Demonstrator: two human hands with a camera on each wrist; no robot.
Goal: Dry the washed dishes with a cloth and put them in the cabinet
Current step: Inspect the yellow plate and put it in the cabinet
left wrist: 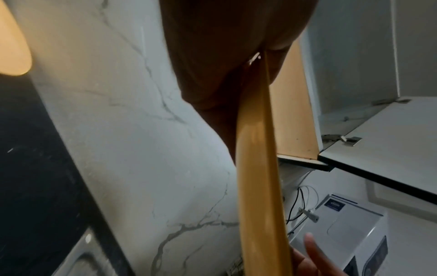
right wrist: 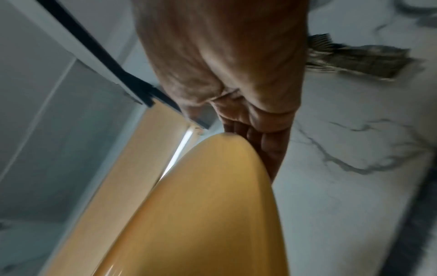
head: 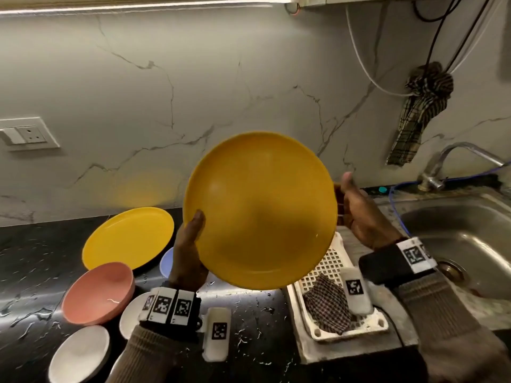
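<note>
A yellow plate (head: pixel 260 211) is held upright above the counter, its face toward me. My left hand (head: pixel 190 236) pinches its left rim, thumb on the front and fingers hidden behind. My right hand (head: pixel 351 205) is at the right rim with its thumb up; in the right wrist view its straight fingers (right wrist: pixel 267 149) lie along the back of the plate (right wrist: pixel 201 214). The left wrist view shows the plate edge-on (left wrist: pixel 257 186). A checked cloth (head: pixel 327 308) lies in the white perforated tray (head: pixel 329 261) below the plate.
On the wet black counter at left sit a second yellow plate (head: pixel 127 239), a pink bowl (head: pixel 98 293), two white bowls (head: pixel 80 355) and a blue bowl (head: pixel 166 261). The sink (head: pixel 470 239) and tap (head: pixel 442 161) are at right. Another checked cloth (head: pixel 420 111) hangs on the wall. An open cabinet door (left wrist: pixel 378 149) is overhead.
</note>
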